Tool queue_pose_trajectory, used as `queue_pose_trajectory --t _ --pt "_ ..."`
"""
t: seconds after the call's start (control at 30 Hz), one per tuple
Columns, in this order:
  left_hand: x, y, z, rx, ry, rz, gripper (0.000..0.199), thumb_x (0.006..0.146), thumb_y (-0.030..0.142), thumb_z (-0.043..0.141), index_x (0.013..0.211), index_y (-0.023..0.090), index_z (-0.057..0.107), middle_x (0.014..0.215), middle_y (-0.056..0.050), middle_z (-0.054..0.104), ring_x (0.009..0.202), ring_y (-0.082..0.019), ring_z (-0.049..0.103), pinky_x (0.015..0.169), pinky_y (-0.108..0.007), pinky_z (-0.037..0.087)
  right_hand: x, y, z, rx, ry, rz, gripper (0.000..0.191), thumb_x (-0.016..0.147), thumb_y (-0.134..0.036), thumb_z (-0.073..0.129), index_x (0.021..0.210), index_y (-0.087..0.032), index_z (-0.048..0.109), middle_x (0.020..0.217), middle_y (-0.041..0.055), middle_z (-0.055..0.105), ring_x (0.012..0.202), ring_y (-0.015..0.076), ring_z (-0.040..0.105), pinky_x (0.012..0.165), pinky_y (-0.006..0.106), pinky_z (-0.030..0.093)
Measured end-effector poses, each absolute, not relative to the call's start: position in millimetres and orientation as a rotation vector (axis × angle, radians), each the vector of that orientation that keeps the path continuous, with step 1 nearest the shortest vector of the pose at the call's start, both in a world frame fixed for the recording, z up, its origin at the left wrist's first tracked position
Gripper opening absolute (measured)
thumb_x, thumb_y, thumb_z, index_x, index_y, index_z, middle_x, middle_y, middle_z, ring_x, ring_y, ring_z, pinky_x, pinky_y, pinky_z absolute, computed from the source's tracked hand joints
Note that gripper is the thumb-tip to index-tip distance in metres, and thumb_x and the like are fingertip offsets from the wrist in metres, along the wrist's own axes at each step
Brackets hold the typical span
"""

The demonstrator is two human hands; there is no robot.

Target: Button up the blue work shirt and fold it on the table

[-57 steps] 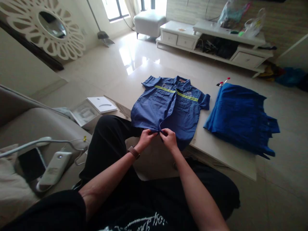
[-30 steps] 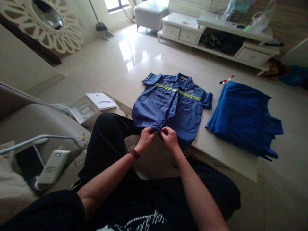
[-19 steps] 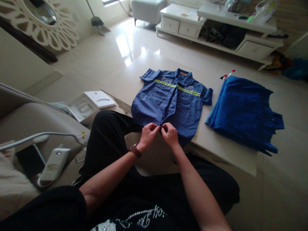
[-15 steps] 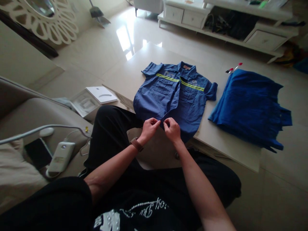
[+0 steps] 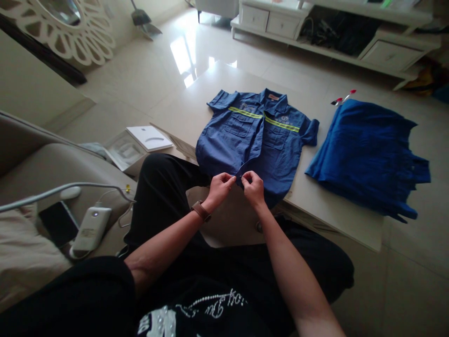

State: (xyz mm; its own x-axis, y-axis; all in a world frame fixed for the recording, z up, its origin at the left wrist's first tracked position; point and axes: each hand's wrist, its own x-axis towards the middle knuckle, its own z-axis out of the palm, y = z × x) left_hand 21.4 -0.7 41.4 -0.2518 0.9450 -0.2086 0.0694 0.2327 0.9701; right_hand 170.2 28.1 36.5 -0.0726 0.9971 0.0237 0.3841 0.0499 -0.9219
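**Both hands at the hem of the shirt**

The blue shirt (image 5: 257,145) lies face up on the desk (image 5: 196,107), collar away from me, a yellow stripe across the chest, its bottom edge hanging just over the near desk edge above my lap. My left hand (image 5: 220,186) and right hand (image 5: 253,186) meet at the bottom of the front opening. The fingers of each hand are pinched shut on the cloth there, one hand on each side of the opening, thumbs nearly touching. A watch sits on my left wrist.

To the right on the desk, well apart from the shirt, lies a folded blue cloth (image 5: 366,154). On the sofa at my left rest a white charger (image 5: 89,227) and a dark phone (image 5: 58,222).
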Motion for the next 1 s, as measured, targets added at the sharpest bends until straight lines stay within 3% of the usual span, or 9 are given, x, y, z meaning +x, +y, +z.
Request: queue_pose_trajectory --t 0.23,0.47,0.67,1.0 --pt "31 5 32 0.814 1.507 1.139 0.036 0.075 0.047 0.081 0.072 0.015 0.064 0.066 0.002 0.06 0.052 -0.009 0.054 0.053 -0.023 0.044 168 27 33 -1.445 -1.548 0.945 0.011 0.085 -0.032 0.054 0.08 -0.023 0.056 0.079 0.0027 0.062 0.076 0.0202 0.057 0.075 0.033 0.045" --pt "42 7 25 0.698 1.4 1.158 0.035 0.08 0.043 0.076 0.079 0.02 0.05 0.068 0.005 0.056 0.059 -0.013 0.062 0.06 -0.028 0.056 169 30 25 -1.467 -1.584 0.967 0.011 0.087 -0.033 0.053 0.082 -0.024 0.055 0.082 0.0046 0.064 0.081 0.0222 0.06 0.079 0.035 0.046" --pt "34 9 32 0.932 1.463 1.204 0.031 0.078 0.041 0.077 0.075 0.018 0.056 0.07 0.002 0.06 0.065 -0.012 0.059 0.063 -0.025 0.052 177 34 29 -1.397 -1.743 0.963 0.021 0.09 -0.04 0.056 0.077 -0.025 0.052 0.078 0.0013 0.06 0.076 0.0199 0.056 0.076 0.033 0.043" --pt "19 6 29 1.056 1.463 1.048 0.03 0.074 0.042 0.08 0.077 0.015 0.069 0.071 -0.002 0.069 0.064 -0.013 0.063 0.061 -0.024 0.046 176 33 32 -1.429 -1.672 1.041 0.02 0.086 -0.036 0.058 0.071 -0.024 0.052 0.072 -0.0007 0.058 0.071 0.0179 0.054 0.071 0.031 0.039"
